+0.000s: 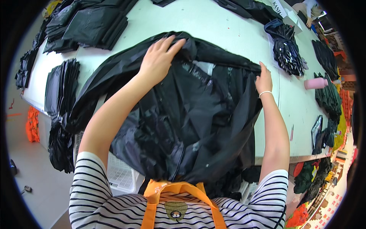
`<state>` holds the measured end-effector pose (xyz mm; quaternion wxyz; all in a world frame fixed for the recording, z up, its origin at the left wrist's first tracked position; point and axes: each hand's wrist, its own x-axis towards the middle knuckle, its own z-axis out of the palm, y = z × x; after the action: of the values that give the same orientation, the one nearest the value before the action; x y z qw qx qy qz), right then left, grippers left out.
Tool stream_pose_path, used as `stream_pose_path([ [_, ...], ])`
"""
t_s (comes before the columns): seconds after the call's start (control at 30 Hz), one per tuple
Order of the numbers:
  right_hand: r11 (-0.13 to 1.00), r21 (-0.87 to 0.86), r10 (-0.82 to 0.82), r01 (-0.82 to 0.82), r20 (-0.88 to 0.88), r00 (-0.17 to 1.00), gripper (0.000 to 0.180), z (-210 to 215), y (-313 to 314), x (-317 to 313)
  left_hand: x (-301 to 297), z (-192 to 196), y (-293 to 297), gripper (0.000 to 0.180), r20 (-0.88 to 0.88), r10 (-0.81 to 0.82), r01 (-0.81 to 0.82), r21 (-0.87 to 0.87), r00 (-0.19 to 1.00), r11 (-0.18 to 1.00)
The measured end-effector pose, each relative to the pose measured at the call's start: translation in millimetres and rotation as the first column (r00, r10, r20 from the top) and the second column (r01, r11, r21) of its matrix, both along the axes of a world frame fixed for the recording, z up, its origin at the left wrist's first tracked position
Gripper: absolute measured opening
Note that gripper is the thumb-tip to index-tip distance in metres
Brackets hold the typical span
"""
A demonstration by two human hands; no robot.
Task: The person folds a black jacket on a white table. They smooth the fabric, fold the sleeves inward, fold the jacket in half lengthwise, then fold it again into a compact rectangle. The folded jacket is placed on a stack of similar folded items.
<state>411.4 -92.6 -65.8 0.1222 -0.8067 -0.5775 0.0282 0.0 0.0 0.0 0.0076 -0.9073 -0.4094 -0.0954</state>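
Note:
A black jacket (198, 103) with a zipper lies spread over the table's near edge, its lower part hanging toward my body. A pale label shows inside near its top. My left hand (160, 57) rests on the far bunched edge of the jacket, fingers stretched out and apart. At the jacket's right edge, my right hand (264, 79) grips the black fabric between thumb and fingers; part of the fingers is hidden by the cloth. A thin white bracelet circles that wrist.
Folded black garments (95, 26) are stacked at far left, with another pile (61, 87) nearer. A dark bundle (286, 49), a pink bottle (315, 83) and a thin pinkish tool (292, 133) lie right on the white table (228, 34). A white basket (122, 175) stands below.

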Motion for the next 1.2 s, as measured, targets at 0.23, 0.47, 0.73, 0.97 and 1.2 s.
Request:
stream_pose_path([
  [0.23,0.954,-0.249,0.218,-0.167,0.195,0.956,0.070,11,74,65,89,-21,117,0.023,-0.105,-0.077,0.079,0.018,0.991,0.997],
  [0.47,0.984,0.162,0.072,0.072,-0.739,0.670,0.036,123,192,145,115,64,265,0.020,0.624,0.764,0.186,-0.780,0.162,0.598],
  [0.73,0.919,0.377,0.302,0.114,-0.862,0.408,0.021,148,240,34,112,28,187,0.086,0.606,0.320,-0.194,-0.265,0.729,0.944],
  [0.97,0.939,0.323,0.325,-0.118,-0.724,0.609,0.033,120,5,-77,34,-14,-124,0.057,0.557,0.159,0.083,-0.385,0.815,0.919],
  [1.2,0.928,0.124,-0.097,0.352,-0.830,0.549,0.041,88,-203,-209,-85,-27,-299,0.031,0.019,0.781,0.093,-0.994,0.624,-0.050],
])
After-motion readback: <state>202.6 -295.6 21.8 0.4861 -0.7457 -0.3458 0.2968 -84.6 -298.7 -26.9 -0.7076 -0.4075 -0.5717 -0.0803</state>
